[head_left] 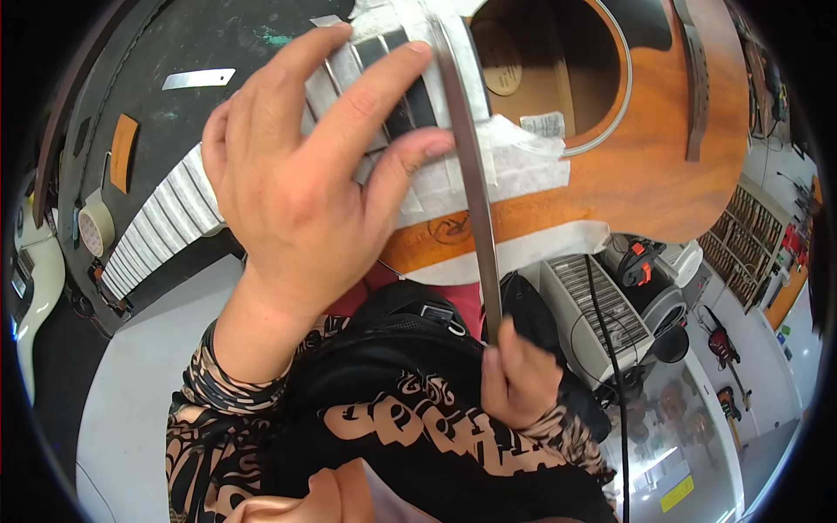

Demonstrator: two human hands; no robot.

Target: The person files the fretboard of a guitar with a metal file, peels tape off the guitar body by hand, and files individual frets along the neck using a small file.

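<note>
An acoustic guitar with an orange-brown body (689,200) lies across the bench, its neck (166,213) pointing left and covered in white masking tape between the frets. My left hand (309,166) rests spread over the upper fretboard, thumb and forefinger beside a long, narrow metal file (475,174). The file lies across the fretboard's end near the soundhole (558,61). Its lower end is in my right hand (520,375), whose fingers are closed round it. Tape strips (532,174) cover the top beside the fretboard.
On the dark bench mat (174,113) are a metal ruler piece (199,79), an orange curved block (124,154) and a tape roll (96,228). A box of tools (597,318) with a black cable stands right of my lap. Guitars (721,344) stand farther right.
</note>
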